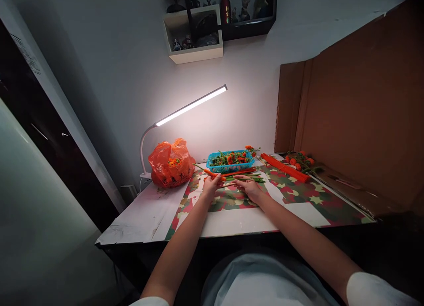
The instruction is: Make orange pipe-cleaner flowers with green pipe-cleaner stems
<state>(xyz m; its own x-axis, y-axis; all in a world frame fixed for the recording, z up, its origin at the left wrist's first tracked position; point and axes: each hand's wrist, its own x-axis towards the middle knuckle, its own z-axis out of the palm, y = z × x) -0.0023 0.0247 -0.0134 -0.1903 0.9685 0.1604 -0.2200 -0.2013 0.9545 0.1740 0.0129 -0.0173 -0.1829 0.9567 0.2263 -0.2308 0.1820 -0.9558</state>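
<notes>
Head view: looking down at tabletop (159,209), pale, smooth, partly overlaid with star-and-camouflage print in green, red and cream. Near frame center, pinching slim orange piece (209,172) with left hand (213,183), fingers closed around it, narrow green end poking out upper left. Just right of that, curling right hand (249,187) partly, fingertips at thin stick (228,185); cannot tell whether gripped or only touched. Beyond right hand, seeing long green stems (258,180), straight and thin, lying flat.

Behind hands, showing blue basket (232,168), openwork plastic, rounded corners, heaped with orange blooms and green stems; flat red-orange strips (240,171) just in front. Left of center, orange bag (171,164), thin crinkled translucent plastic, dark printing, orange flowers visible inside. Right of center, red-orange bundle (285,168), long and flat-looking, with round orange flowers (299,161) beside.

Upper center, lit bar lamp (192,106), straight head, curved white neck. Right edge, tall brown cardboard (357,103), creased, matte. Top, boxy wall shelf (196,54), white and black sections.
</notes>
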